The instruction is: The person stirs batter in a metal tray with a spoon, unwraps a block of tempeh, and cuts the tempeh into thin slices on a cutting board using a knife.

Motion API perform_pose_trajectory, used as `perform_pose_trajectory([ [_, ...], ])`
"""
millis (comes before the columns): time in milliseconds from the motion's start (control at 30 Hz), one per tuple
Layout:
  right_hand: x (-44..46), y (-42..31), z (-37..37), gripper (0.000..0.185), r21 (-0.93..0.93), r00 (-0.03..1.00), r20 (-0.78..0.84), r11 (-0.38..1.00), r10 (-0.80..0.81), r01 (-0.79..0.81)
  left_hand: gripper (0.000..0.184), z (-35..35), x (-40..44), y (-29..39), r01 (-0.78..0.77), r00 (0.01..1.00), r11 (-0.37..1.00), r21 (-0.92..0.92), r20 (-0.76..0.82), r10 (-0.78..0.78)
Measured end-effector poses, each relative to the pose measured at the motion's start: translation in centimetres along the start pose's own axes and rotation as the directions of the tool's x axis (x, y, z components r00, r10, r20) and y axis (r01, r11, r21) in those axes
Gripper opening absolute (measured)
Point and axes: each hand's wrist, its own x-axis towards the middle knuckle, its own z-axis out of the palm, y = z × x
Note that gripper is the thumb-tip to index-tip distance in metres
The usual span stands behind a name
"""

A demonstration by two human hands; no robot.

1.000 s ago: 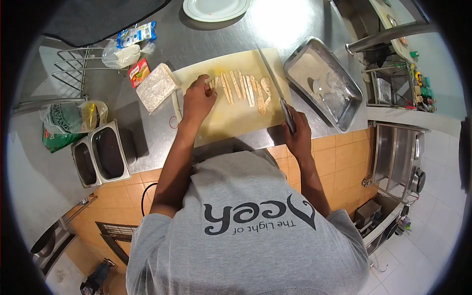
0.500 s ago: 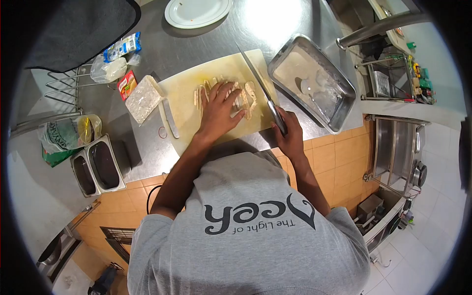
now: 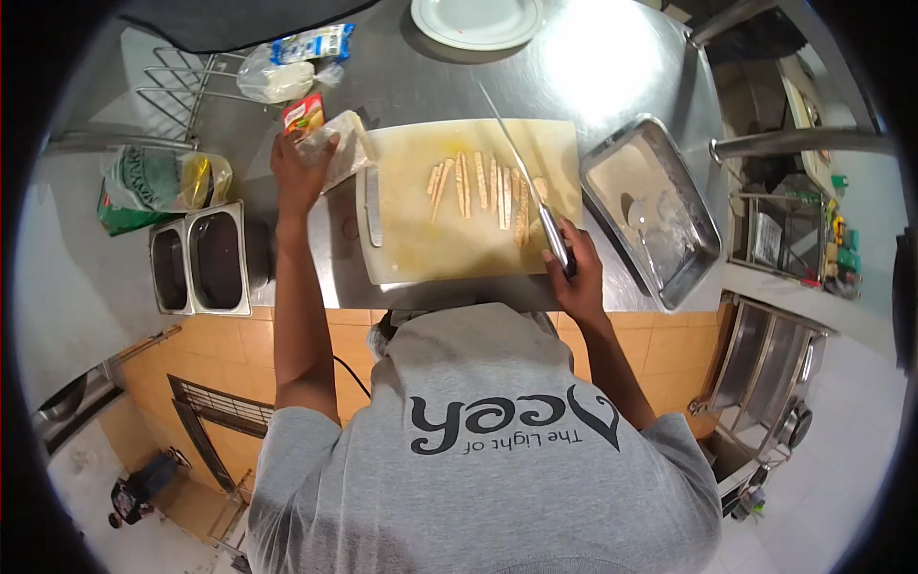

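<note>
My left hand [image 3: 300,174] is closed on the left side of a pale block of tempeh [image 3: 354,153], its thumb over the top; some fingers are hidden. The block lies at the left edge of the yellowish cutting board [image 3: 411,253]. Several thin tempeh strips [image 3: 483,182] are spread across the board in a loose row. In my right hand [image 3: 581,275] is a long kitchen knife [image 3: 521,163], gripped by its handle. Its blade slants over the board's right part, tip pointing away from me.
A metal tray [image 3: 703,225] with whitish liquid and a spoon stands right of the board. At the back is a white plate [image 3: 478,43]. Left are a red seasoning packet [image 3: 304,115], a blue packet [image 3: 311,43], a wire rack [image 3: 172,91] and metal containers [image 3: 218,258].
My left hand has left the strips and moved left onto the tempeh block. The strips are now uncovered and spread apart. My right hand still holds the knife, and the view has shifted.
</note>
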Motion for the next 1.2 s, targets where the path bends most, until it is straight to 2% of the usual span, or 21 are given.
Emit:
perform_pose_trajectory([
  [100, 1.9, -0.7, 0.7, 0.052, -0.106, 0.998, -0.018, 0.992, -0.068, 0.066, 0.06, 2.3, -1.0, 1.0, 0.032, 0.999, 0.988, 0.153, 0.023, -0.036],
  [133, 2.3, -0.4, 0.6, 0.052, -0.159, 0.998, -0.021, 0.985, -0.064, 0.06, 0.056, 2.8, -2.5, 4.3, 0.123, 0.992, 0.937, 0.327, -0.008, -0.127],
  [233, 3.1, 1.4, -0.3, 0.054, -0.296, 0.997, -0.03, 0.953, -0.073, 0.061, 0.052, 4.5, -3.4, 2.8, 0.089, 0.994, 0.94, 0.331, -0.087, -0.064],
  [267, 3.2, 1.7, -0.6, 0.054, -0.333, 0.996, -0.037, 0.941, -0.083, 0.067, 0.056, 4.6, -3.6, 2.4, 0.102, 0.994, 0.948, 0.301, -0.061, -0.087],
  [367, 2.7, 1.4, -1.2, 0.055, -0.426, 1.0, -0.019, 0.905, -0.016, 0.006, 0.056, 3.8, -4.1, 3.4, 0.195, 0.971, 0.942, 0.274, -0.187, -0.146],
  [467, 1.9, 1.5, -0.8, 0.055, -0.466, 0.998, -0.019, 0.883, 0.055, -0.057, 0.052, 4.5, -4.0, 0.6, 0.092, 0.962, 0.986, 0.14, -0.267, -0.052],
  [533, 1.5, 1.5, -0.3, 0.057, -0.461, 0.994, -0.017, 0.881, 0.11, -0.105, 0.052, 3.9, -4.2, 0.7, 0.021, 0.987, 0.984, 0.174, -0.161, 0.007],
  [567, 1.4, 1.7, -0.2, 0.057, -0.5, 0.998, -0.015, 0.864, 0.056, -0.056, 0.053, 3.7, -4.4, 0.9, -0.018, 0.993, 0.982, 0.19, -0.108, 0.039],
  [600, 1.4, 2.2, -0.1, 0.057, -0.537, 1.0, -0.012, 0.843, 0.002, -0.008, 0.037, 2.9, -4.5, 2.2, -0.02, 0.996, 0.971, 0.237, -0.083, 0.041],
  [633, 1.4, 2.5, 0.0, 0.057, -0.573, 0.999, -0.008, 0.818, -0.051, 0.037, 0.033, 2.8, -4.3, 1.7, -0.063, 0.995, 0.963, 0.26, -0.065, 0.082],
  [700, 1.6, 2.8, 0.1, 0.059, -0.559, 0.998, 0.001, 0.827, -0.059, 0.049, 0.024, 2.7, -4.0, 1.0, -0.148, 0.987, 0.942, 0.302, -0.022, 0.162],
  [733, 1.7, 2.9, 0.2, 0.06, -0.554, 0.998, 0.003, 0.831, -0.061, 0.052, 0.015, 2.6, -3.9, 1.2, -0.191, 0.975, 0.936, 0.297, -0.053, 0.216],
  [833, 2.3, 1.9, 0.1, 0.059, -0.598, 0.999, 0.001, 0.801, -0.032, 0.026, 0.018, 2.3, -3.6, 0.8, -0.192, 0.977, 0.941, 0.279, -0.038, 0.211],
  [933, 4.5, -0.7, 1.3, 0.055, -0.629, 0.975, -0.112, 0.773, -0.192, 0.079, 0.02, 1.2, -3.6, 1.1, -0.227, 0.971, 0.96, 0.165, -0.039, 0.236],
  [1000, 6.9, -3.3, 4.0, 0.05, -0.449, 0.956, -0.164, 0.881, -0.243, 0.147, 0.021, 0.8, -3.6, 0.7, -0.229, 0.972, 0.967, 0.114, -0.037, 0.234],
  [1033, 7.8, -3.8, 6.4, 0.048, -0.217, 0.974, -0.164, 0.969, -0.155, 0.118, 0.022, 0.7, -3.7, 0.5, -0.231, 0.972, 0.969, 0.084, -0.03, 0.234],
  [1067, 8.8, -4.4, 8.9, 0.046, 0.028, 0.987, -0.147, 0.997, -0.071, 0.076, 0.021, 0.5, -4.0, 0.4, -0.26, 0.965, 0.965, 0.013, -0.043, 0.26],
  [1100, 10.1, -5.1, 11.4, 0.044, 0.254, 0.999, -0.022, 0.967, 0.027, -0.02, 0.022, 0.3, -4.2, 0.5, -0.263, 0.964, 0.964, -0.03, -0.037, 0.262],
  [1133, 11.2, -6.5, 13.3, 0.049, 0.335, 0.972, 0.168, 0.918, 0.163, -0.211, 0.022, 0.1, -4.4, 0.8, -0.266, 0.964, 0.961, -0.072, -0.032, 0.264],
  [1200, 13.2, -6.4, 17.5, 0.058, 0.379, 0.921, 0.328, 0.864, 0.209, -0.331, 0.02, -0.7, -4.5, 1.8, -0.317, 0.948, 0.935, -0.158, -0.036, 0.315],
])
